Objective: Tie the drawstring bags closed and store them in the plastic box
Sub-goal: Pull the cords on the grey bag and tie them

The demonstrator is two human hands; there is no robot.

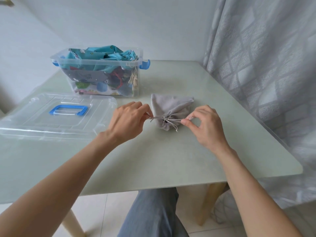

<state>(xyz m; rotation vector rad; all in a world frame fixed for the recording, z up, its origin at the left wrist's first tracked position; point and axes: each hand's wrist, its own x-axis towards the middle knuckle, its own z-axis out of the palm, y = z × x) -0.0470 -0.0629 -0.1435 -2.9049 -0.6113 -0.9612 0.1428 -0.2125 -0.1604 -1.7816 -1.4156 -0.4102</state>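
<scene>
The grey drawstring bag (168, 108) lay on the pale green table (188, 151) just in front of me, its mouth gathered tight and turned toward me. My left hand (127, 121) pinched one end of the drawstring (171, 120) at the bag's left, and my right hand (204, 127) pinched the other end between thumb and forefinger at its right, the cord stretched between them across the puckered mouth. Beyond the bag stood the clear plastic box (100, 74) with blue latches, open and stuffed with patterned bags, a teal one (102, 57) on top. Its clear lid (56, 115) with a blue handle lay flat to my left. A grey curtain (265, 65) hung on the right.
</scene>
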